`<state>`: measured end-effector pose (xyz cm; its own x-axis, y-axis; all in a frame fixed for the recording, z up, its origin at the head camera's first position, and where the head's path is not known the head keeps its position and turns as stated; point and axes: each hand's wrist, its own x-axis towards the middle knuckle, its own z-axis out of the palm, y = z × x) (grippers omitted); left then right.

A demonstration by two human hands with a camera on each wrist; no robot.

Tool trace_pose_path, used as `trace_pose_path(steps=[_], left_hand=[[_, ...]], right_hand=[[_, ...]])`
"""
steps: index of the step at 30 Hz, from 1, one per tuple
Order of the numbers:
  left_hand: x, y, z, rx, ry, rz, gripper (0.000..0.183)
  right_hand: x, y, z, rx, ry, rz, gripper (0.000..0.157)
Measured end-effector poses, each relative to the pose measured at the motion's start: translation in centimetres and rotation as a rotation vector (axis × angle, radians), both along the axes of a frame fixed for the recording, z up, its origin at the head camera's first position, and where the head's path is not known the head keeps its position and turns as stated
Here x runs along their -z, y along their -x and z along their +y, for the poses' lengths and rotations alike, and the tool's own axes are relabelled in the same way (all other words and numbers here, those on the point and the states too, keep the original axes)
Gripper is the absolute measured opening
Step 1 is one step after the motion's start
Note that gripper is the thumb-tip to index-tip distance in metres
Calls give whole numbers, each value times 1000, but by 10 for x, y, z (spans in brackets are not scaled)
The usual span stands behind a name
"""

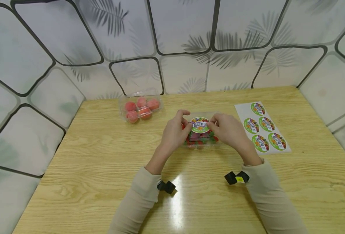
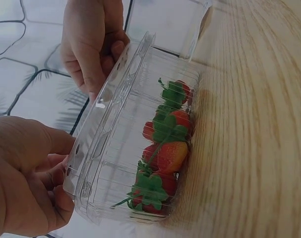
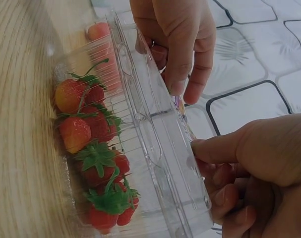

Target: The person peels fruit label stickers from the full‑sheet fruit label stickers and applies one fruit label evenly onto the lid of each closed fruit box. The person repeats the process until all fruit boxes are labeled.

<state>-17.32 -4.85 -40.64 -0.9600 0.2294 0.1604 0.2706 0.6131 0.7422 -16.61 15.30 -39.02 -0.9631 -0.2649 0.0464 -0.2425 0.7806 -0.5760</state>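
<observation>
Red strawberries [image 2: 172,156] lie in a clear box [image 2: 125,144] on the table [image 1: 87,169], and the left hand [image 1: 174,130] and right hand [image 1: 231,131], fingers bent, pinch a round sticker [image 1: 200,125] that from here seems to touch its lid [image 2: 106,116].

strawberry box [image 2: 119,130]: centre | fruit box [image 1: 122,109]: behind, left | sticker sheet [image 1: 263,133]: right

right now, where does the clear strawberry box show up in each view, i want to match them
Head: the clear strawberry box sits just right of centre, between the left hand and right hand.
Left wrist: mid-picture, slanting, wooden tabletop to its right.
Right wrist: left of and around centre, slanting, tabletop to its left.
Shared landmark: the left hand, at lower left in the left wrist view, at the top in the right wrist view.
</observation>
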Motion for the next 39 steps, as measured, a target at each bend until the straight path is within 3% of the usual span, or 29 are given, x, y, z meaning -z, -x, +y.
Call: trace_pose_path(steps=[39], left_hand=[[3,0,2,0,128,47,33]], right_hand=[[3,4,-3,19,-24,-21,25]])
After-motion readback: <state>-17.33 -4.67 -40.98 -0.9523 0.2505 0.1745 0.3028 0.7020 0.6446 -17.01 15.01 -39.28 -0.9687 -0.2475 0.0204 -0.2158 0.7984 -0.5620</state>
